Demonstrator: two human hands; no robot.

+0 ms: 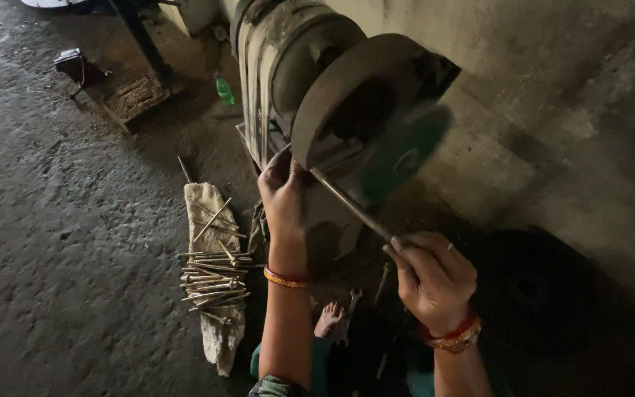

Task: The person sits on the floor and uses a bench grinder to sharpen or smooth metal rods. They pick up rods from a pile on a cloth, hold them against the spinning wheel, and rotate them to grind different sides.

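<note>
The right hand [435,276] is closing its fingers around the near end of a thin metal rod [350,208], holding it slanted up and away toward a bench grinder [332,103]. The left hand [282,192] is gripping the rod's far end, right up against the grinder's guard, thumb and fingers pinched on the metal. The rod is running between the two hands, its upper part lying at the edge of the green wheel [406,154], which is blurring as though it is spinning. Whether the metal is actually touching the wheel is hard to tell from this angle.

On the dark floor [60,242] to the left, a heap of similar rods [213,283] is lying crosswise on a pale slab [218,342], near the person's left arm. A bare foot [330,320] is showing between the forearms, with a spanner [352,300] just beside it. A green bottle [224,90] is standing farther back, beside the machine.

Judging by this, the grinding of one rod is under way, with both hands steadying it at the wheel. The next move is likely calling for a firm, even hold, gentle pressure, and fingers kept clear of the wheel, especially the left hand, which is sitting very near it.
</note>
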